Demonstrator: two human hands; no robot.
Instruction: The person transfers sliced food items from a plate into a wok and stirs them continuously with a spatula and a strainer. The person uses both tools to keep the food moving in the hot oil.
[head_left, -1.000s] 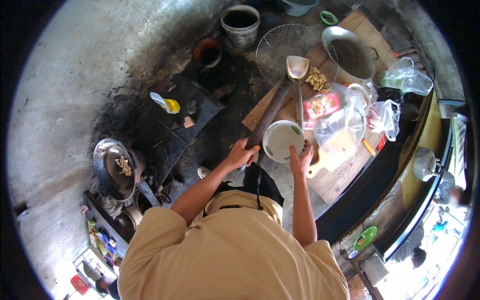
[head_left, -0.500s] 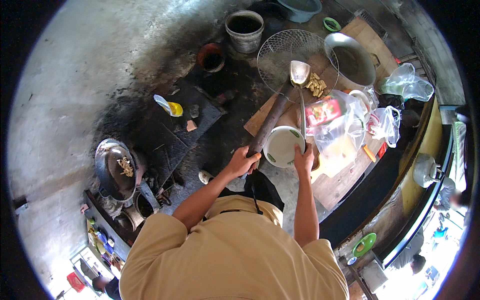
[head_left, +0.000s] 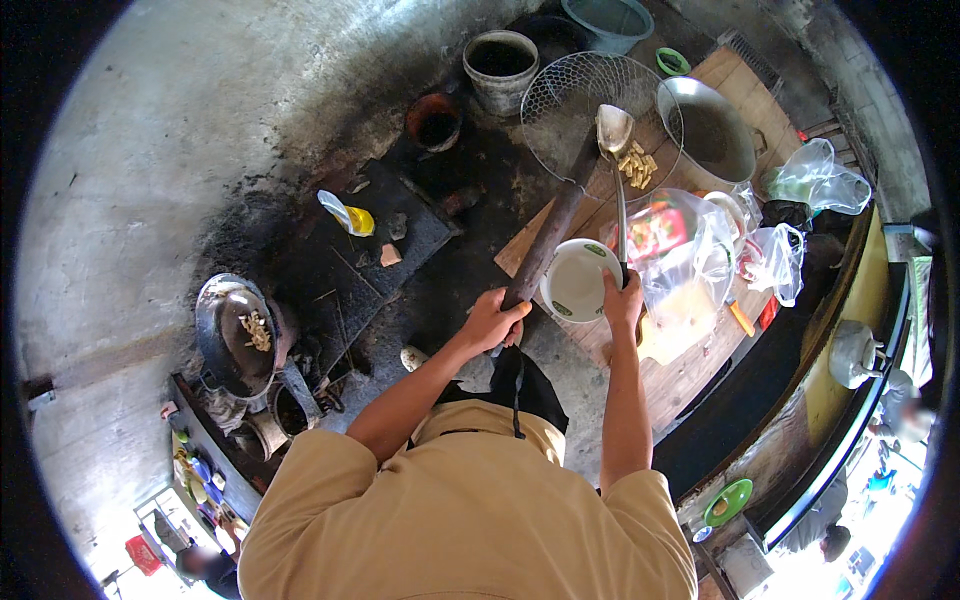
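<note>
My left hand (head_left: 497, 323) is wrapped round the thick dark handle (head_left: 552, 235) of a wide round wire-mesh strainer (head_left: 553, 100), stretched out ahead of me. My right hand (head_left: 622, 300) grips the rim of a white bowl (head_left: 578, 280) with green marks, together with the long handle of a metal wok spatula (head_left: 613, 130). The spatula's head overlaps the mesh from above. Several short yellowish-brown pieces (head_left: 636, 166) show at the strainer's right; whether they lie in the mesh or under it I cannot tell. The bowl's visible inside holds nothing.
To the left, a wok (head_left: 235, 335) holds pale pieces beside the sooty stove (head_left: 350, 260), where a yellow packet (head_left: 348, 215) lies. On the right, a wooden board (head_left: 680, 375) bears plastic bags (head_left: 690, 265). Beyond are a metal pan (head_left: 710, 130) and a bucket (head_left: 500, 75).
My right hand, the bowl and the spatula have shifted slightly right. The strainer has moved a little the same way, and the whole view has shifted slightly.
</note>
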